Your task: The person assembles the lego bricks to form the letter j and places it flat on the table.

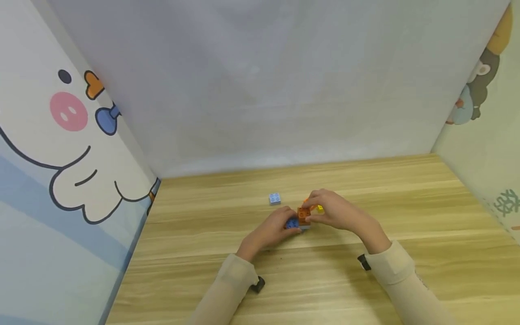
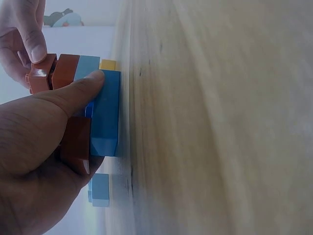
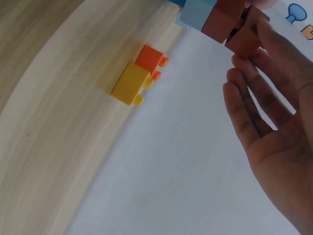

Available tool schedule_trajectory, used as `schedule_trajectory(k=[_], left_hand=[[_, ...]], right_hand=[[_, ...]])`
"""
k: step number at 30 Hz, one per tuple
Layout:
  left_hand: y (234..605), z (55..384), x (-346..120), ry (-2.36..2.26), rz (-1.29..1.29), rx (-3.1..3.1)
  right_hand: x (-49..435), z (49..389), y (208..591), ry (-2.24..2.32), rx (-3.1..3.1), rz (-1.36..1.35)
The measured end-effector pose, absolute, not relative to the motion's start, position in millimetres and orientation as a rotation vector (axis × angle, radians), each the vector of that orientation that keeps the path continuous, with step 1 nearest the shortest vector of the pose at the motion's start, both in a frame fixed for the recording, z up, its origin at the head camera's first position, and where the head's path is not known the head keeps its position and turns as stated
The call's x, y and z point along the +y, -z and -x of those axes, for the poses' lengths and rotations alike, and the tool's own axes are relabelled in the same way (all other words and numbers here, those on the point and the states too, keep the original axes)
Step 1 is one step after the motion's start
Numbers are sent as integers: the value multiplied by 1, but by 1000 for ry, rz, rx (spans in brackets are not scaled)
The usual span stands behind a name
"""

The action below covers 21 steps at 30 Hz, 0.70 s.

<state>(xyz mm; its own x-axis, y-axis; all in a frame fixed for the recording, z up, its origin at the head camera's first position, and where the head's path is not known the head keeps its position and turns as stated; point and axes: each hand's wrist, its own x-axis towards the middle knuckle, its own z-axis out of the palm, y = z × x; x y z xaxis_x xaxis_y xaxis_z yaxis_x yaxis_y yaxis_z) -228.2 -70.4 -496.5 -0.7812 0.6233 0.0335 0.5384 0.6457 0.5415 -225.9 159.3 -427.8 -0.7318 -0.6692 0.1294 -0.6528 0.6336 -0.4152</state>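
Observation:
My left hand (image 1: 273, 229) grips a small build of toy building bricks low at the table, its thumb lying along a long blue brick (image 2: 105, 120) at the bottom. On one end of that blue brick a light blue brick (image 2: 88, 67) carries a brown brick (image 2: 65, 69). Another brown brick (image 2: 76, 139) sits at the other end, partly hidden by the palm. From above, my right hand (image 1: 331, 210) pinches a top brown brick (image 3: 249, 32) between thumb and fingertips. It sits slightly tilted on the brown one below, a narrow gap showing between them.
A loose light blue brick (image 1: 274, 198) lies on the wooden table (image 1: 203, 253) beyond the left hand. Past the build, a yellow brick (image 3: 131, 83) and an orange brick (image 3: 150, 58) stand close together. A pale wall (image 1: 276, 113) rises behind the table.

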Motion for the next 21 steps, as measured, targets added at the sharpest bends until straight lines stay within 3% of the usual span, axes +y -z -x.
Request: schedule_trajectory(k=[21], left_hand=[[501, 229, -68, -835, -941, 2687]], right_hand=[[157, 227, 430, 694, 2803, 1135]])
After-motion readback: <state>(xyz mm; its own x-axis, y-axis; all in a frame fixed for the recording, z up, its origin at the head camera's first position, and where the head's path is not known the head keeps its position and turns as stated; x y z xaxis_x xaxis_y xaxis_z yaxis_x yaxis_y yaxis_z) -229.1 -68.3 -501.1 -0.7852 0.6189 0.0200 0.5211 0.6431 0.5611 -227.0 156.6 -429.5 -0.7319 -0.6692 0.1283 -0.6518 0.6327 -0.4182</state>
